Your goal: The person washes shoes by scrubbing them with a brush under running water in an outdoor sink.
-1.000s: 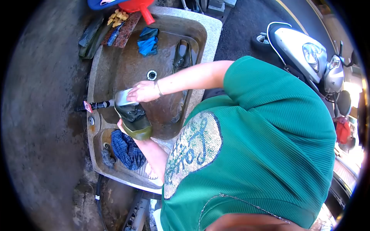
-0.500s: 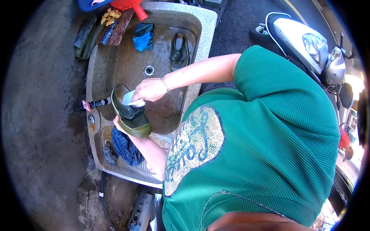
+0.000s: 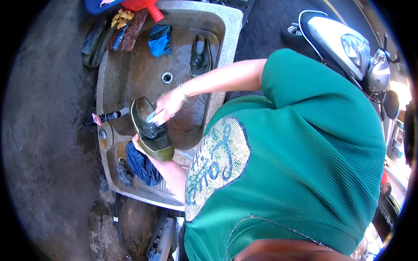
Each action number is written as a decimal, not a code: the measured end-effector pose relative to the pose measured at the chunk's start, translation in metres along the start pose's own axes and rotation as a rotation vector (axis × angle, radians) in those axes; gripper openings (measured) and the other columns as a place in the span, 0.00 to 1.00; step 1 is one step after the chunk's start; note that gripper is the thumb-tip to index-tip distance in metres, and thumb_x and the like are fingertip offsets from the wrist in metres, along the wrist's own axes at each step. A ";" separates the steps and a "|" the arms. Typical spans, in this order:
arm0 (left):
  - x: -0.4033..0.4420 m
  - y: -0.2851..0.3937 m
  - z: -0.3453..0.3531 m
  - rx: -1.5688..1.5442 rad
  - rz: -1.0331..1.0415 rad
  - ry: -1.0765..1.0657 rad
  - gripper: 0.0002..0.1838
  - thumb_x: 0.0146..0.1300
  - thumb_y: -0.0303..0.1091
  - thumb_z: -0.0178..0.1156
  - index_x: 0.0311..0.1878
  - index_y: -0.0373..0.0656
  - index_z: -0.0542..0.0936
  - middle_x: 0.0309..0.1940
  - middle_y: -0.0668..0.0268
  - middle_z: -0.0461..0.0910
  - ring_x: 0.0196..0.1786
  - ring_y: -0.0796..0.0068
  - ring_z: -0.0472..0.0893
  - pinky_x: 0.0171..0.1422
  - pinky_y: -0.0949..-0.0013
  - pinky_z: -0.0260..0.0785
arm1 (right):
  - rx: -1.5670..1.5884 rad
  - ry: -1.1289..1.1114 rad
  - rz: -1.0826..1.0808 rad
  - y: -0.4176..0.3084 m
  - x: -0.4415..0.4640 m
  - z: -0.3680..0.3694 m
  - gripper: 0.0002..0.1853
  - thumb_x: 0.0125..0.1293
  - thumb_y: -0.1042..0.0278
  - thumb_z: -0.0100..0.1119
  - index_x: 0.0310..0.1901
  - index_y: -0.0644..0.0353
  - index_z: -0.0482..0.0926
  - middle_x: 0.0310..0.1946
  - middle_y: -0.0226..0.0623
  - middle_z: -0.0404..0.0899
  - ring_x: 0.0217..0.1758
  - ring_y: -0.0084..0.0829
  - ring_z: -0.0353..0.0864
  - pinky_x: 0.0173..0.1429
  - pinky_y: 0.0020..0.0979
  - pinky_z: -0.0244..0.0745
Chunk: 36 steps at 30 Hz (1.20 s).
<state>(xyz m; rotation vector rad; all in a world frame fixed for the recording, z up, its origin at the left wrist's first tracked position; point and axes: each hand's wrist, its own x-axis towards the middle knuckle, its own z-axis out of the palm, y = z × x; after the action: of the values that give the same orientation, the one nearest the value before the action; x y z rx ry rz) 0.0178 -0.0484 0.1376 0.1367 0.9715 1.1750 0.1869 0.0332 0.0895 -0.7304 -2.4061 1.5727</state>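
Note:
In my left hand is a dark green shoe with an olive rubber toe and sole, gripped from beneath its side and tilted over the sink's edge between the two basins. My right hand grips a white scrub brush, held against the shoe's opening and lace area; the fingers partly cover the brush. A second dark green shoe lies in the large basin of the stone sink. Beside the drain lies a wet blue cloth.
A black tap with a pink-red handle juts in at the sink's near-left side. Dark blue checked cloth fills part of the small basin. A red plastic dipper sits at the top rim. A silver scooter is parked at the upper right.
The held shoe has shifted slightly right and down. My right hand has turned, and the brush has moved a little along the shoe toward the laces.

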 end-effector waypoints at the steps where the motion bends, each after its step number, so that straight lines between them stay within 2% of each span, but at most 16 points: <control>1: -0.002 -0.003 0.005 0.005 0.015 -0.008 0.34 0.54 0.55 0.50 0.56 0.37 0.71 0.49 0.57 0.75 0.47 0.61 0.76 0.51 0.59 0.70 | -0.176 -0.022 -0.053 -0.001 0.001 -0.005 0.23 0.62 0.45 0.51 0.48 0.54 0.78 0.31 0.47 0.80 0.37 0.44 0.80 0.42 0.43 0.73; 9: 0.023 -0.008 -0.033 -0.079 -0.008 -0.070 0.35 0.54 0.54 0.50 0.57 0.35 0.69 0.50 0.54 0.74 0.48 0.58 0.75 0.52 0.56 0.69 | -0.384 0.486 0.262 0.000 0.003 0.011 0.21 0.63 0.48 0.50 0.52 0.50 0.76 0.35 0.53 0.77 0.39 0.49 0.80 0.43 0.46 0.74; 11: 0.013 -0.008 -0.028 -0.109 -0.006 -0.148 0.34 0.54 0.54 0.50 0.57 0.35 0.69 0.50 0.54 0.74 0.48 0.58 0.75 0.52 0.56 0.69 | -0.181 0.042 0.090 -0.015 -0.006 -0.005 0.22 0.65 0.46 0.48 0.51 0.53 0.76 0.32 0.52 0.79 0.39 0.45 0.80 0.43 0.45 0.74; 13: 0.012 -0.012 -0.029 -0.140 0.006 -0.189 0.34 0.54 0.54 0.50 0.57 0.35 0.69 0.50 0.54 0.74 0.48 0.58 0.75 0.52 0.56 0.69 | -0.115 -0.007 -0.169 0.005 0.004 0.005 0.24 0.64 0.44 0.46 0.52 0.52 0.76 0.32 0.52 0.79 0.39 0.47 0.80 0.45 0.45 0.73; 16: 0.030 -0.016 -0.051 -0.197 -0.033 -0.146 0.35 0.55 0.53 0.50 0.59 0.35 0.68 0.52 0.52 0.73 0.50 0.56 0.75 0.55 0.55 0.68 | -0.416 0.147 0.071 0.004 0.001 -0.001 0.23 0.61 0.51 0.51 0.58 0.41 0.71 0.42 0.52 0.73 0.40 0.51 0.78 0.44 0.46 0.74; 19: 0.029 -0.016 -0.049 -0.157 -0.034 -0.099 0.35 0.55 0.53 0.50 0.59 0.35 0.68 0.53 0.52 0.73 0.51 0.56 0.74 0.56 0.55 0.67 | -0.529 0.298 0.180 0.019 0.014 0.006 0.23 0.58 0.54 0.53 0.57 0.40 0.72 0.44 0.52 0.73 0.42 0.50 0.78 0.42 0.47 0.75; 21: 0.026 -0.014 -0.049 -0.144 -0.048 -0.098 0.35 0.55 0.53 0.49 0.60 0.35 0.68 0.53 0.52 0.72 0.52 0.56 0.74 0.57 0.55 0.66 | -0.467 0.199 0.211 0.013 0.012 0.012 0.21 0.58 0.56 0.52 0.55 0.42 0.74 0.41 0.51 0.75 0.43 0.49 0.78 0.43 0.47 0.75; 23: 0.021 -0.014 -0.049 -0.150 -0.061 -0.121 0.35 0.56 0.53 0.49 0.60 0.35 0.67 0.54 0.52 0.72 0.53 0.56 0.74 0.59 0.55 0.66 | -0.364 -0.059 -0.142 0.018 0.014 0.008 0.18 0.58 0.55 0.51 0.50 0.46 0.78 0.35 0.49 0.79 0.42 0.48 0.78 0.46 0.46 0.73; 25: 0.016 -0.015 -0.053 -0.117 -0.054 -0.199 0.36 0.57 0.55 0.46 0.61 0.35 0.66 0.57 0.52 0.70 0.57 0.55 0.71 0.64 0.53 0.60 | -0.313 -0.105 -0.240 0.028 0.022 0.004 0.17 0.58 0.53 0.51 0.46 0.49 0.79 0.35 0.48 0.80 0.39 0.50 0.78 0.46 0.46 0.72; 26: -0.009 -0.018 0.007 0.106 0.060 0.039 0.36 0.58 0.55 0.45 0.62 0.35 0.66 0.59 0.52 0.68 0.58 0.55 0.70 0.66 0.53 0.58 | -0.287 -0.158 -0.195 0.027 0.023 -0.006 0.17 0.58 0.53 0.52 0.44 0.53 0.78 0.34 0.47 0.80 0.37 0.50 0.78 0.45 0.46 0.71; 29: 0.044 -0.029 -0.059 -0.334 0.011 -0.884 0.35 0.60 0.54 0.43 0.66 0.41 0.63 0.64 0.53 0.63 0.62 0.56 0.66 0.70 0.54 0.52 | -0.307 -0.125 -0.030 0.022 0.020 -0.016 0.20 0.57 0.53 0.53 0.48 0.55 0.76 0.39 0.46 0.80 0.39 0.45 0.79 0.43 0.44 0.72; 30: 0.053 -0.031 -0.084 -0.364 0.013 -0.652 0.34 0.61 0.52 0.43 0.67 0.43 0.61 0.65 0.53 0.62 0.63 0.55 0.66 0.70 0.54 0.52 | -0.312 -0.139 -0.039 0.021 0.014 -0.019 0.20 0.57 0.53 0.53 0.48 0.55 0.76 0.39 0.46 0.80 0.39 0.45 0.79 0.43 0.44 0.72; 32: 0.035 -0.018 -0.065 -0.757 -0.165 -0.156 0.33 0.62 0.49 0.44 0.69 0.47 0.59 0.66 0.55 0.62 0.65 0.55 0.65 0.69 0.54 0.53 | 0.364 -0.050 0.444 0.018 -0.011 -0.031 0.26 0.59 0.52 0.54 0.58 0.55 0.70 0.47 0.42 0.76 0.43 0.36 0.78 0.39 0.37 0.74; 33: 0.015 -0.003 -0.033 -1.110 -0.239 0.159 0.33 0.62 0.47 0.44 0.70 0.48 0.57 0.66 0.56 0.62 0.65 0.55 0.64 0.69 0.54 0.54 | 0.487 -0.020 0.401 0.025 -0.020 -0.041 0.34 0.57 0.59 0.60 0.64 0.60 0.60 0.50 0.39 0.71 0.47 0.28 0.75 0.39 0.29 0.75; 35: 0.014 -0.011 -0.046 -0.413 0.080 -0.334 0.33 0.61 0.45 0.46 0.70 0.48 0.58 0.66 0.57 0.63 0.64 0.57 0.66 0.68 0.54 0.56 | 0.979 0.128 0.172 0.047 -0.020 -0.026 0.37 0.52 0.68 0.65 0.63 0.68 0.60 0.48 0.39 0.73 0.48 0.26 0.76 0.42 0.26 0.76; 36: 0.016 -0.010 -0.046 -0.256 0.082 -0.339 0.33 0.61 0.45 0.46 0.69 0.48 0.59 0.65 0.58 0.64 0.63 0.59 0.67 0.64 0.54 0.61 | 0.977 0.115 0.175 0.052 -0.017 -0.023 0.37 0.52 0.68 0.65 0.63 0.68 0.60 0.48 0.39 0.73 0.48 0.26 0.76 0.42 0.26 0.76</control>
<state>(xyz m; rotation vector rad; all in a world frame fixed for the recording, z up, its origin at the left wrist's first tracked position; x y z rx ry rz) -0.0066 -0.0566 0.0955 0.1653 0.5176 1.2920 0.2268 0.0601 0.0549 -0.7613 -1.2248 2.3470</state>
